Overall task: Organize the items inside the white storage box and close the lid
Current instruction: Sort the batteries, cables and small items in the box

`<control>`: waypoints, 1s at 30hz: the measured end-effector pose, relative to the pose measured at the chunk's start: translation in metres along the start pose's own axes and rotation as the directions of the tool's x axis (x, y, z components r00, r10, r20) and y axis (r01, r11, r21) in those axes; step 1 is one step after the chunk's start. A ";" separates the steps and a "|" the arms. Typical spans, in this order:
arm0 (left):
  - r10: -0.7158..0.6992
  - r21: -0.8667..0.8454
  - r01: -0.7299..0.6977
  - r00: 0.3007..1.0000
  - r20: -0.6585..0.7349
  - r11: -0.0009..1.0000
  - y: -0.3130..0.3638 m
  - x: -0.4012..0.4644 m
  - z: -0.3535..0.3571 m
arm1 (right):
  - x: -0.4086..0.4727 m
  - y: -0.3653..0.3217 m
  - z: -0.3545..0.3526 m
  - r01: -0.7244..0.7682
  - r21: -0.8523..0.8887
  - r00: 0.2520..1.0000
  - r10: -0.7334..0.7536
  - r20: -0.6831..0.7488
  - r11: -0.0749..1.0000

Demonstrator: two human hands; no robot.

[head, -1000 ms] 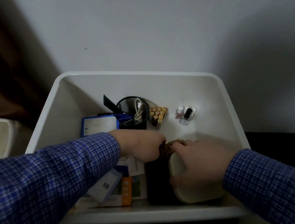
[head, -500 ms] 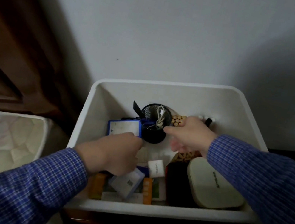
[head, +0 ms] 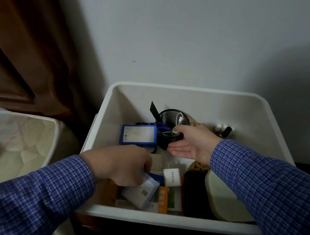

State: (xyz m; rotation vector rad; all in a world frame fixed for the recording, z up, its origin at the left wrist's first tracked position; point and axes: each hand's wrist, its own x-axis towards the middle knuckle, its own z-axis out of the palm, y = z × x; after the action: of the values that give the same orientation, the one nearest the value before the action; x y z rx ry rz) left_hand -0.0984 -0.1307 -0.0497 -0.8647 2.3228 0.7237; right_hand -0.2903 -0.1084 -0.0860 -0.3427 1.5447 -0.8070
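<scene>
White storage box (head: 177,92): lid off, against the wall, items inside.
Right hand (head: 193,142): fingers and thumb spread around the black mesh cup (head: 171,120), by the cable (head: 177,125).
Left hand (head: 121,163): fingers curled onto a pale packet (head: 140,192) at the front.
Blue case (head: 138,134): beside the cup.
White charger (head: 171,176): upright, mid-box.

The white storage box (head: 193,95) stands open against the wall, lid off. At its back a black mesh cup (head: 170,118) holds a white cable (head: 178,122); a blue-framed card holder (head: 139,134) lies just left of it, and small bottles (head: 224,129) stand at the back right. Near the front lie a white charger (head: 172,177), a pale blue-edged packet (head: 142,192), an orange-and-green box (head: 165,200), a black pouch (head: 196,195) and a cream case (head: 224,200).
</scene>
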 end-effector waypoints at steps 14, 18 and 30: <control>0.073 -0.002 -0.073 0.997 0.025 0.997 -0.017 0.000 -0.007 | -0.050 0.033 0.037 0.514 -0.806 0.857 -0.121 0.502 0.293; 0.086 0.026 -0.086 0.996 -0.001 0.996 -0.018 -0.006 -0.009 | -0.048 0.038 0.045 0.507 -0.830 0.862 -0.133 0.489 0.235; 0.147 -0.322 -0.195 0.975 -0.167 0.926 -0.019 -0.019 -0.046 | -0.058 -0.024 -0.024 0.541 -0.668 0.835 -0.229 0.501 0.512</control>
State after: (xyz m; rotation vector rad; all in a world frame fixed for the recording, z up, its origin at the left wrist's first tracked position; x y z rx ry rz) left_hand -0.0868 -0.1655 -0.0104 -0.8874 2.4620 1.1989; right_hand -0.3100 -0.0809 -0.0284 -1.4914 1.4039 -0.2876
